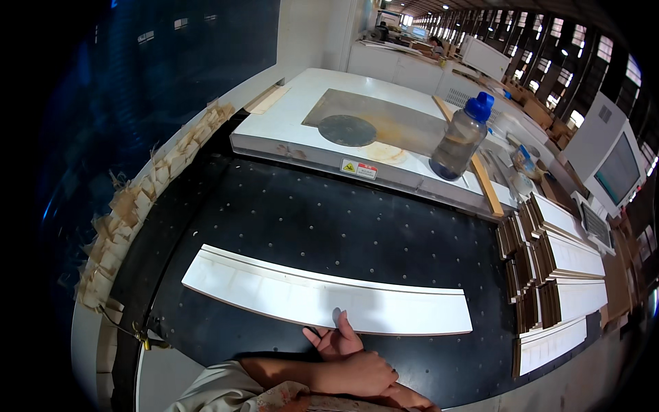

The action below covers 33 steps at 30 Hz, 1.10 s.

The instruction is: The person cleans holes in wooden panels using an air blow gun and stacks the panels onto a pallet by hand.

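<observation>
Head view: while both forearms are crossing at the lower edge, the scene is reading so.
Panel: long white panel point(322, 299) is lying flat on the black perforated table point(309, 220), long axis running left to right.
Left hand point(336, 340): fingers spread, fingertips touching the panel's near edge.
Right hand point(367, 374): resting loosely closed across the left wrist, holding nothing, just below the panel.
Stack: white moulding pieces point(559, 275) are lying right of the panel.

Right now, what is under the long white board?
The long white board lies flat on the black perforated table. One hand touches its near edge. The dotted surface shows all around it; whatever lies directly beneath the board is covered.
</observation>
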{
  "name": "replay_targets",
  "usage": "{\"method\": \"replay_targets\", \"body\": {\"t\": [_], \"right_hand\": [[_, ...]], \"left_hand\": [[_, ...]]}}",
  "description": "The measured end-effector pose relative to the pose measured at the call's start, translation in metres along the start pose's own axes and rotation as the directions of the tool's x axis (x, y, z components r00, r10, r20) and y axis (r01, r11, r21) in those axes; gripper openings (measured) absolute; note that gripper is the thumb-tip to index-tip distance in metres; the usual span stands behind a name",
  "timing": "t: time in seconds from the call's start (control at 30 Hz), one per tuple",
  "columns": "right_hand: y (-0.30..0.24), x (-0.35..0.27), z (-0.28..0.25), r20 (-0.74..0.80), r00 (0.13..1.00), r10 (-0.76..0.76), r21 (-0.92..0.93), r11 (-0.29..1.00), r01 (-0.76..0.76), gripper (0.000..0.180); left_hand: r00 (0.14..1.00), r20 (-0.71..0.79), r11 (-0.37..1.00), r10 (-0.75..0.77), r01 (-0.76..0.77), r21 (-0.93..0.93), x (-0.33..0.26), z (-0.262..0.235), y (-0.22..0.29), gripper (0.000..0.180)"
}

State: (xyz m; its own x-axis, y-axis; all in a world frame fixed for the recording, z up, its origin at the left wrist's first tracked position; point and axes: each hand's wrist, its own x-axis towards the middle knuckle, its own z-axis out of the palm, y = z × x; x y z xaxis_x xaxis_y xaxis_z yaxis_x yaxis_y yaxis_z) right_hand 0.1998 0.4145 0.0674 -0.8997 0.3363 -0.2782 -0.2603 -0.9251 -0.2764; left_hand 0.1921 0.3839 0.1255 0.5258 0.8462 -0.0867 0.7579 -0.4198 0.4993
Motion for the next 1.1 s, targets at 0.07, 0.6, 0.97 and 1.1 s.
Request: {"method": "replay_targets", "body": {"t": [0.07, 0.6, 0.97, 1.1], "right_hand": [[-0.0016, 0.0000, -0.0002, 0.034, 0.999, 0.025, -0.040, 0.999, -0.024, 0.044], [-0.0006, 0.0024, -0.0042, -0.018, 0.999, 0.044, 0.017, 0.999, -0.043, 0.042], [0.0001, 0.0020, -0.0043, -0.030, 0.999, 0.044, 0.017, 0.999, -0.043, 0.046], [0.0011, 0.0016, -0.0012, -0.062, 0.998, 0.027, 0.008, 1.000, -0.026, 0.045]], "left_hand": [[1.000, 0.004, 1.000, 0.000, 0.000, -0.013, 0.0006, -0.0006, 0.0002, 0.022], [1.000, 0.014, 1.000, -0.001, 0.001, -0.027, 0.0005, -0.0013, -0.0009, 0.021], [1.000, -0.026, 0.999, 0.016, -0.017, -0.033, 0.0004, 0.0017, -0.0018, 0.022], [1.000, -0.002, 0.999, 0.006, -0.006, -0.039, 0.0001, 0.0006, -0.0011, 0.023]]}}
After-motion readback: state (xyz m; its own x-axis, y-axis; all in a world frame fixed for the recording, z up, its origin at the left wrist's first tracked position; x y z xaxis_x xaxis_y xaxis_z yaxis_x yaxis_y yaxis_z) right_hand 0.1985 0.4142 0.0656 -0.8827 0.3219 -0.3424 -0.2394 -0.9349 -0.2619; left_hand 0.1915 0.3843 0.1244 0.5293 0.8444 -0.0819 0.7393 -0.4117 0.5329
